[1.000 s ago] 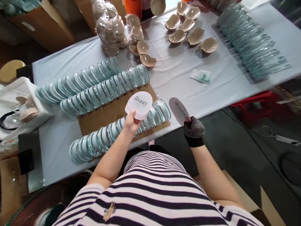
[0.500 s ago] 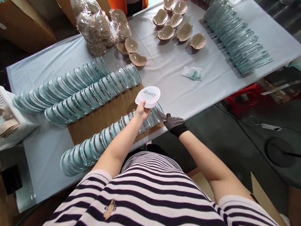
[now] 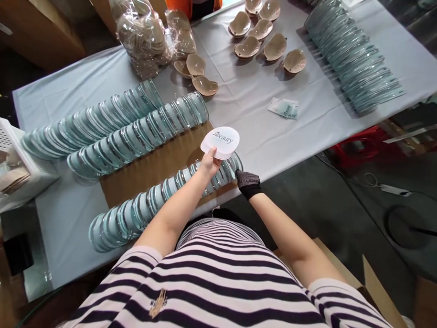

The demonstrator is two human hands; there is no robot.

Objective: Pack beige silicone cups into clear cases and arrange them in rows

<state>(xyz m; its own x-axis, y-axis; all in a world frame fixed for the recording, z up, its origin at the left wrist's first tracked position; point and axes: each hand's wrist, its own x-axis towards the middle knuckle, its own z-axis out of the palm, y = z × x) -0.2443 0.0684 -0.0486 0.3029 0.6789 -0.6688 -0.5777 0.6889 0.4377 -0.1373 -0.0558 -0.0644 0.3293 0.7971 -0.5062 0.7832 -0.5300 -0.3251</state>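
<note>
While the left hand (image 3: pixel 208 164) pinches the white lid (image 3: pixel 220 142) above the near row of trays (image 3: pixel 160 200), the gloved right hand (image 3: pixel 247 183), which held a card a second ago, now sits clenched at the row's end, card hidden. Farther off: bagged pads (image 3: pixel 144 32), white basket (image 3: pixel 4 142) with pads.

Bright, even daylight falls on the desk (image 3: pixel 99 88), soft shadows lying beside the things on it; floor and corners stay dim, edges bowed by the wide lens.
</note>
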